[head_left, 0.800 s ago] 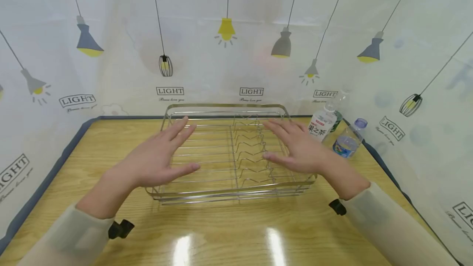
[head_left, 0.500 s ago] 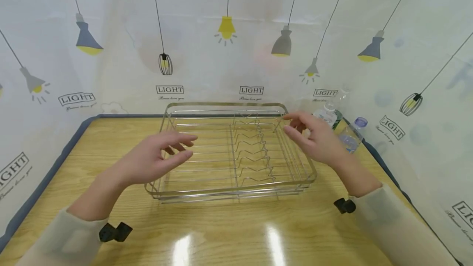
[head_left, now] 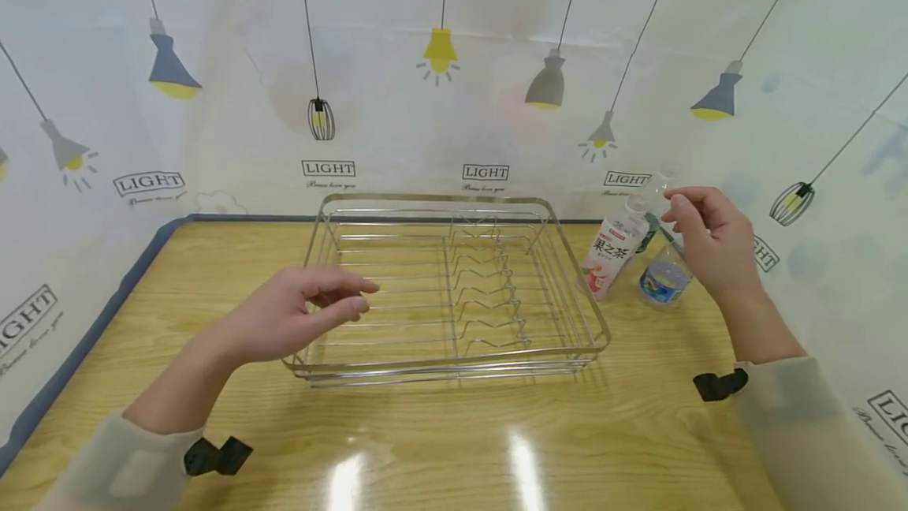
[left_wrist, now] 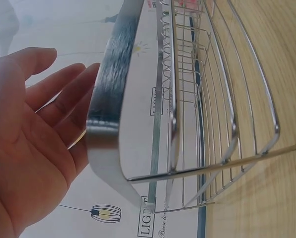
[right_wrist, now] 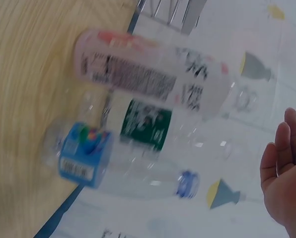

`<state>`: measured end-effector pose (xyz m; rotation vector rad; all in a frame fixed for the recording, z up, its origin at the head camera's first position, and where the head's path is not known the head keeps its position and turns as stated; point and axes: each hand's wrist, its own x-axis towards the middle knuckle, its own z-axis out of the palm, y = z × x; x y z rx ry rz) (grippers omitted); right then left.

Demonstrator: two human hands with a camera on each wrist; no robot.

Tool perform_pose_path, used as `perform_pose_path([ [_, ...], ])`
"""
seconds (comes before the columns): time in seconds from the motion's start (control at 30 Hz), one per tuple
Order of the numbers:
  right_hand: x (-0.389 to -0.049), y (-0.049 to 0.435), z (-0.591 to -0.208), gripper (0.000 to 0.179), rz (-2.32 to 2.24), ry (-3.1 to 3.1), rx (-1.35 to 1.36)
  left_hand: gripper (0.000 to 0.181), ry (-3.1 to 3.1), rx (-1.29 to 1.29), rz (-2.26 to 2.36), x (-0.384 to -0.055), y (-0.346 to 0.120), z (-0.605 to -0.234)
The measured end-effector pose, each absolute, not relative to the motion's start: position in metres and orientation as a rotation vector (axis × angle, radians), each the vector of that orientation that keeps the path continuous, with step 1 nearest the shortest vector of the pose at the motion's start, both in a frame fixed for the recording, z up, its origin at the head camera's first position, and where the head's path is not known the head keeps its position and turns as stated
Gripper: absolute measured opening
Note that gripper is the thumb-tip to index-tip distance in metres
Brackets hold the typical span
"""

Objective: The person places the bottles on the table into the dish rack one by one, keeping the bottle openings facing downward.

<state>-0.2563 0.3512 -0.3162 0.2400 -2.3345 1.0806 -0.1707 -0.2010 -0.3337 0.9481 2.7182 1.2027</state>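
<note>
A metal wire dish rack (head_left: 454, 365) sits on the wooden table, with a row of bent-wire plate slots on its right half. My left hand (head_left: 284, 318) hovers over the rack's left end, fingers loosely bent and holding nothing. In the left wrist view its fingertips overlap the rack's flat top band (left_wrist: 111, 74). My right hand (head_left: 716, 243), fingers loosely curled around nothing, is raised beside three plastic bottles. One bottle has a white and pink label (right_wrist: 138, 69), another a green label (right_wrist: 147, 124), and the third a blue label (right_wrist: 86, 153) and purple-blue cap (right_wrist: 187, 184).
Behind the table (head_left: 496, 432) hangs a pale sheet (head_left: 397, 101) printed with lamps and the word LIGHT. A dark blue strip (head_left: 159, 239) runs along the table's edges. The bottles stand close together at the back right, just right of the rack.
My right hand has moved right, from over the rack to beside the bottles. The left hand's spread fingers have relaxed and bent, staying over the rack's left end. The rack has stayed in place.
</note>
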Motion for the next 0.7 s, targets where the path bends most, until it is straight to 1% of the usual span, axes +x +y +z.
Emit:
perform_pose_path([
  [0.13,-0.259,0.373,-0.320,0.018,1.075,-2.308,0.086,0.029,2.692,0.940,1.224,-0.169,-0.201,-0.335],
  [0.27,-0.258,0.390,-0.322,0.015,1.069,-2.301,-0.068,0.029,2.677,0.950,1.250,-0.167,-0.200,-0.338],
  [0.33,-0.259,0.398,-0.322,0.018,1.076,-2.319,-0.139,0.029,2.670,0.952,1.262,-0.166,-0.200,-0.339],
  [0.4,-0.260,0.406,-0.324,0.030,1.107,-2.352,-0.199,0.029,2.661,0.949,1.275,-0.165,-0.200,-0.339],
  [0.57,-0.263,0.423,-0.332,0.076,1.209,-2.546,-0.329,0.028,2.624,0.939,1.325,-0.159,-0.197,-0.339],
  [0.63,-0.264,0.428,-0.337,0.090,1.275,-2.613,-0.350,0.028,2.603,0.948,1.356,-0.156,-0.195,-0.338],
  [0.7,-0.267,0.432,-0.341,0.099,1.352,-2.650,-0.348,0.028,2.582,0.965,1.380,-0.153,-0.192,-0.337],
])
